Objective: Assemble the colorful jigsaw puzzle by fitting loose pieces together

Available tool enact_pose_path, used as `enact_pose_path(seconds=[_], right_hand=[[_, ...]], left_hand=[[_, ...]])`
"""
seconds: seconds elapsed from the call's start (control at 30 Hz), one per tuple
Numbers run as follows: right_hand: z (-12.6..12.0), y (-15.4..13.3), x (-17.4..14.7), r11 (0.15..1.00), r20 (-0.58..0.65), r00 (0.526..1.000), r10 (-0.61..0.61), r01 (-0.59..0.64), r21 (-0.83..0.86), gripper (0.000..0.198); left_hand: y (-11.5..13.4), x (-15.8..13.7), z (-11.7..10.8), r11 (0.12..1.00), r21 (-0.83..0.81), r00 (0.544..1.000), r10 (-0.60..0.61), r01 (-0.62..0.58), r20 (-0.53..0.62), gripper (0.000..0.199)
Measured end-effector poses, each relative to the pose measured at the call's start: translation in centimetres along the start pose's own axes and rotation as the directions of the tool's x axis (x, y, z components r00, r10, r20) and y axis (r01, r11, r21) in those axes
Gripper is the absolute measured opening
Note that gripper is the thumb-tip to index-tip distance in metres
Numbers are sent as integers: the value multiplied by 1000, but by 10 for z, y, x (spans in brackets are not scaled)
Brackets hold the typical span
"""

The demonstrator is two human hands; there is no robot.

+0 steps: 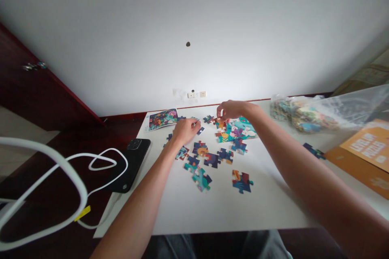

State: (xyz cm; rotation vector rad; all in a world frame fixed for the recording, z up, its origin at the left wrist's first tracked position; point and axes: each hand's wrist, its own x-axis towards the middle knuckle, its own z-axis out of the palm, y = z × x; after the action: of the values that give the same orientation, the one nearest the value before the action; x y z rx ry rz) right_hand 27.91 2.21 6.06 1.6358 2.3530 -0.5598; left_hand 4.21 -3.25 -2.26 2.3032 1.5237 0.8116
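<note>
My right hand (231, 109) reaches to the upper left corner of a partly joined jigsaw puzzle (240, 129) showing white rabbits on teal. Its fingers are bent down in a pinch on an orange-brown puzzle piece (220, 124) at that corner. To the left, my left hand (187, 130) is low over the table with its fingers curled together; what lies between the fingertips is too small to make out. Loose pieces lie around it. Nearer me are a joined cluster of pieces (211, 160), a teal strip of pieces (201, 179) and a separate joined piece group (242, 181).
A picture sheet (162, 119) lies at the table's back left. A black phone (133, 166) with a white cable (106, 160) sits on the left edge. On the right are a clear bag of pieces (306, 115), dark pieces (313, 151) and an orange puzzle box (364, 158).
</note>
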Motion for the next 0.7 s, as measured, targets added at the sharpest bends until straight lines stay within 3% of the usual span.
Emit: enact_pose_path(seconds=[0.1, 0.23, 0.37, 0.53, 0.7], right_hand=[[4, 2, 6, 1000, 15, 1000, 4, -4, 18, 35], [6, 2, 7, 999, 3, 1000, -23, 23, -24, 35], [4, 0, 4, 998, -6, 1000, -27, 27, -61, 34], [1, 7, 5, 995, -23, 996, -90, 90, -36, 37], [-1, 10, 2, 990, -26, 990, -140, 140, -1, 39]], left_hand=[[3, 0, 3, 998, 30, 998, 54, -54, 10, 35], [10, -2, 8, 977, 0, 977, 212, -212, 22, 21], [15, -5, 13, 948, -4, 946, 317, -318, 72, 27], [13, -6, 19, 938, 113, 941, 314, -328, 123, 45], [8, -7, 26, 934, 211, 953, 257, -287, 159, 46]])
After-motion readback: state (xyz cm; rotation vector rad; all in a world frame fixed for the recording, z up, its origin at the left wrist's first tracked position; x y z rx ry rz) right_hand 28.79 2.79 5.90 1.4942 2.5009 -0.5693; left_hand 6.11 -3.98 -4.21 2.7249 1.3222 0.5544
